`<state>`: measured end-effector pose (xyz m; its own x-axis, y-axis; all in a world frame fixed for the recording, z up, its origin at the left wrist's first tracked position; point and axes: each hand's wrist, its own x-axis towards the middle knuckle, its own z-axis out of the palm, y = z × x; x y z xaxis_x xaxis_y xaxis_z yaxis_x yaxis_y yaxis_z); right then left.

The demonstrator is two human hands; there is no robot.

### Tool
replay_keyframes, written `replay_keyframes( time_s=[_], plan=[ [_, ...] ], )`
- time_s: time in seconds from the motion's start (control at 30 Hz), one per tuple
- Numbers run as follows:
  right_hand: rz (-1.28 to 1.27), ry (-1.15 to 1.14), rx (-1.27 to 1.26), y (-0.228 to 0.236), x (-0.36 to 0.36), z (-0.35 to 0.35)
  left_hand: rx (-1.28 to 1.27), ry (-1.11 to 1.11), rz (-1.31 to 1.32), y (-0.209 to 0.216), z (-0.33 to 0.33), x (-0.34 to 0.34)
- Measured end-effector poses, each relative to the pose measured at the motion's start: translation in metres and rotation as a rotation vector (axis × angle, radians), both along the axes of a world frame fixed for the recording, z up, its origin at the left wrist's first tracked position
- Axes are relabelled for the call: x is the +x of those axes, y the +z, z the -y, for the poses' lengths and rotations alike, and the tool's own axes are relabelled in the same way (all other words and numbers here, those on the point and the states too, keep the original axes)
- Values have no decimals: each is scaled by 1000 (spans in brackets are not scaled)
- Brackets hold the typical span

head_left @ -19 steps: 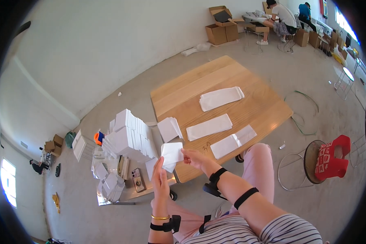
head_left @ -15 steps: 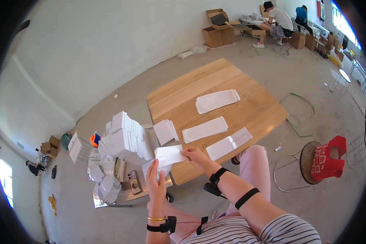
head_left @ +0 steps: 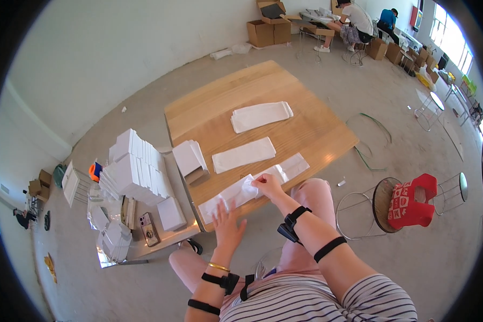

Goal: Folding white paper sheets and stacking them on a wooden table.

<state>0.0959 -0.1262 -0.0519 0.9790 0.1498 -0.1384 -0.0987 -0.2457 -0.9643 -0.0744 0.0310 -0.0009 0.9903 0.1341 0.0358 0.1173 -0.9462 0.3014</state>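
A flat white packet (head_left: pixel 232 195) lies at the near edge of the wooden table (head_left: pixel 263 91). My left hand (head_left: pixel 226 221) rests on its near left end with the fingers spread. My right hand (head_left: pixel 266 184) pinches the packet's upper right part. Just to the right lies another flat white piece (head_left: pixel 291 167). Further up the table are a long white packet (head_left: pixel 243 154) and a stack of similar packets (head_left: pixel 261 116).
A small white box (head_left: pixel 190 158) sits at the table's left edge. A low metal cart (head_left: pixel 145 244) to the left carries stacked white boxes (head_left: pixel 133 168) and a phone (head_left: pixel 146 226). A stool with red cloth (head_left: pixel 411 201) stands right. Two people sit far back among cardboard boxes (head_left: pixel 268 26).
I held a white packet up in both hands in front of me. It has come down flat onto the table's near edge, with my left hand pressed on it.
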Motion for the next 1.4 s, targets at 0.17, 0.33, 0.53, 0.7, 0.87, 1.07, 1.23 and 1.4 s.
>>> replay_keyframes(
  time_s=[0.17, 0.33, 0.53, 0.7, 0.87, 1.07, 1.23, 1.4],
  plan=[
    [-49, 2, -8, -3, -5, 4, -230, -255, 151, -7, 27, 20],
    [-138, 8, 90, 7, -8, -3, -656, -6, 243, -19, 32, 48],
    [-265, 68, 79, 20, -14, -6, -661, 63, 298, -3, 35, 66],
    [-145, 105, 59, 24, -15, -4, -754, 96, 248, -18, 18, 64],
    [-88, 122, 31, 29, -17, -2, -1026, 521, 260, -33, -10, 49],
    [31, 92, -206, 33, -23, 17, -554, 751, 435, -23, -30, -14],
    [155, 64, -314, 29, -27, 25, -117, 124, 254, -6, -14, -19],
    [172, 10, -307, 27, -30, 23, 58, 91, -2, -33, -17, -13]
  ],
)
